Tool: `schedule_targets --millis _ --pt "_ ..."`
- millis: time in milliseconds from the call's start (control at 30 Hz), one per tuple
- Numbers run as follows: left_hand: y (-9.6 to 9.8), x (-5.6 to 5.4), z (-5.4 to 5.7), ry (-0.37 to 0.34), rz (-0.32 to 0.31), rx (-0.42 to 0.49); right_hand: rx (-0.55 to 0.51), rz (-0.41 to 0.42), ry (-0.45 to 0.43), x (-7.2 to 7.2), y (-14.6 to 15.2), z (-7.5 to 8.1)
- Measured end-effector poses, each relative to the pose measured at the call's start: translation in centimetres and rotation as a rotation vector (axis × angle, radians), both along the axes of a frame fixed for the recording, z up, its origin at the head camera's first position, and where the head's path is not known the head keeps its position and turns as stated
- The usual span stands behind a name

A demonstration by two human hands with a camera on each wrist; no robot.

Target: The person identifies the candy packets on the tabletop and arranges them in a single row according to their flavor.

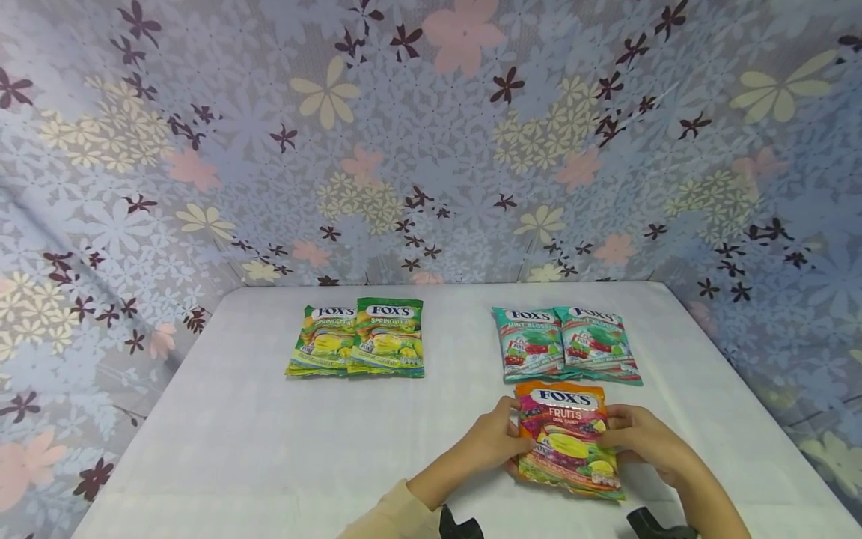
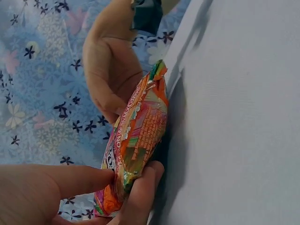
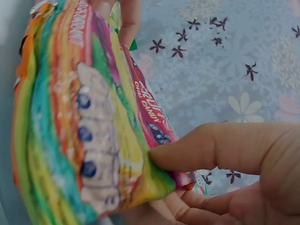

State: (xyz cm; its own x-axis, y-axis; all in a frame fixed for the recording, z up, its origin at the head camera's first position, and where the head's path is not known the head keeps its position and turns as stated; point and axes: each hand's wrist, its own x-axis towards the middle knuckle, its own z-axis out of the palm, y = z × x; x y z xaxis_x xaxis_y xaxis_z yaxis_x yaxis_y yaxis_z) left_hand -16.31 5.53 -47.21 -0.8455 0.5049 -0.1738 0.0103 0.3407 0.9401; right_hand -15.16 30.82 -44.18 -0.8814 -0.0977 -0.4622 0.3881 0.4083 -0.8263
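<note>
An orange and magenta Fox's Fruits candy bag [image 1: 566,442] is held between both hands at the front right of the white table. My left hand [image 1: 494,440] pinches its left edge, thumb in front and fingers behind. On the opposite edge my right hand [image 1: 648,442] grips the bag the same way. The left wrist view shows the candy bag [image 2: 140,136] side-on, raised a little off the cloth with a shadow beside it. In the right wrist view the thumb presses the printed front of the bag [image 3: 93,117].
Two overlapping teal Mint Blossom candy bags [image 1: 532,344] lie just behind the held bag. Two green Spring Tea candy bags [image 1: 387,337] overlap at the back left. Flowered cloth [image 1: 417,150] hangs behind the white table [image 1: 269,442] and along its sides.
</note>
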Motion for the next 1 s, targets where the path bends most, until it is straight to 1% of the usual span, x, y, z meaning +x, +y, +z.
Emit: schedule_targets --millis 67,200,300,400,467,600,800,1000 --pt "-0.4 0.0 0.1 0.002 0.002 0.004 -0.019 0.007 0.011 0.1 -0.3 0.1" --pt "-1.3 0.0 0.5 0.036 -0.003 0.004 -0.072 0.033 0.044 0.3 -1.0 0.2" --pt "-2.3 0.0 1.0 0.053 -0.006 0.003 -0.101 0.039 0.039 0.1 -1.7 0.1" --pt "-3.1 -0.2 1.4 0.045 -0.004 0.005 -0.120 0.048 0.039 -0.3 -2.4 0.0" --pt "-3.6 -0.5 1.6 0.042 -0.004 0.004 -0.126 0.056 0.058 -0.5 -2.9 0.0" --pt "-4.5 -1.2 2.2 0.024 0.002 -0.004 -0.103 0.034 0.107 -0.9 -4.1 0.0" --pt "-5.8 -2.2 3.2 0.036 0.033 -0.041 -0.071 0.026 0.179 -1.7 -5.7 0.4" --pt "-6.8 -3.0 3.6 0.034 0.071 -0.037 -0.049 0.033 0.215 -3.0 -7.0 1.1"
